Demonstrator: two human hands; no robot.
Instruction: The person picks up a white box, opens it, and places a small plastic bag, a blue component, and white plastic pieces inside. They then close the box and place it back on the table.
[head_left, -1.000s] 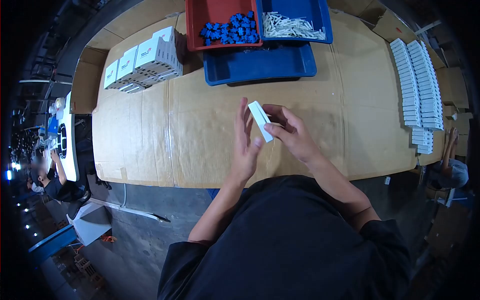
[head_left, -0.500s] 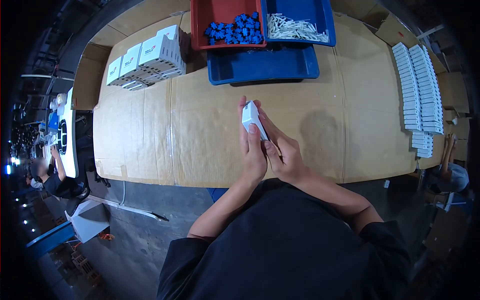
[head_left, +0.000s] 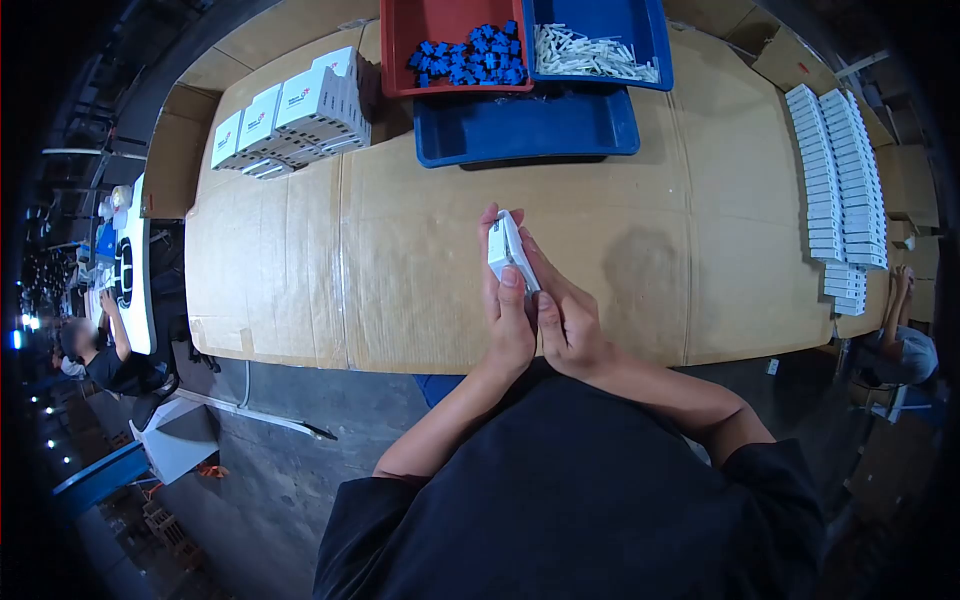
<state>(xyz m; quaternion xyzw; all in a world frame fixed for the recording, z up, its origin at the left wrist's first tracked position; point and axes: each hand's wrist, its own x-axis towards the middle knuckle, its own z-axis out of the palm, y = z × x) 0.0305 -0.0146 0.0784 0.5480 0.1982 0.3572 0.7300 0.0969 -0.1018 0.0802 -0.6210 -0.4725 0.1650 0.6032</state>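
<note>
A white plastic housing (head_left: 503,245), boxy and narrow, stands tilted between my two hands above the cardboard-covered table. My left hand (head_left: 509,325) grips it from the left, thumb on the near lower end and fingers behind. From the other side my right hand (head_left: 568,312) presses against it, fingers along its right face and thumb near its lower corner. A thin edge or seam shows along the housing's right side. Its underside and the parts against my palms are hidden.
Ahead are a red tray (head_left: 400,50) of blue plastic pieces, a blue tray (head_left: 655,40) of white sticks and a lower blue tray (head_left: 525,150). White housings (head_left: 300,105) stand stacked left; white stacks (head_left: 845,185) line the right. Another person (head_left: 110,360) sits far left.
The housing has turned in my hands, so its narrow side edge now faces up more. Both hands have stayed around it, with the fingers shifted slightly nearer to me.
</note>
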